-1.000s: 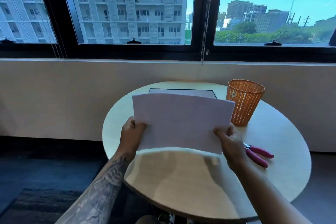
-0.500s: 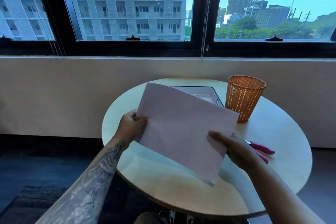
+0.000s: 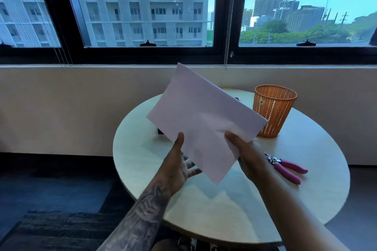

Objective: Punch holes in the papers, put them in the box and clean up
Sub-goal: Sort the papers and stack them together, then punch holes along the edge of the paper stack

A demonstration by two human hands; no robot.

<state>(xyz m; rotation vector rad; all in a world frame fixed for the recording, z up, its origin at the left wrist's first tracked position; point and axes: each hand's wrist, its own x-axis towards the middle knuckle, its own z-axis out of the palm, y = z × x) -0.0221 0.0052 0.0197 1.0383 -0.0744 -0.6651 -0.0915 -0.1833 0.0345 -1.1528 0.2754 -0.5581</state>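
Observation:
I hold a stack of white papers [image 3: 201, 120] tilted in the air above the round table [image 3: 306, 199], one corner pointing down. My left hand [image 3: 179, 161] grips its lower left edge, thumb on the front face. My right hand [image 3: 243, 151] grips the lower right edge. A dark box [image 3: 161, 131] lies on the table behind the papers, almost wholly hidden by them. The hole punch with pink handles [image 3: 285, 166] rests on the table to the right of my right hand.
An orange mesh basket [image 3: 274, 110] stands upright at the back right of the table, just past the papers' right corner. A low wall and a window run behind the table. Dark floor surrounds it.
The papers have turned from level to steeply tilted and risen. My left hand has moved right and lower along the edge. They now cover nearly all of the box.

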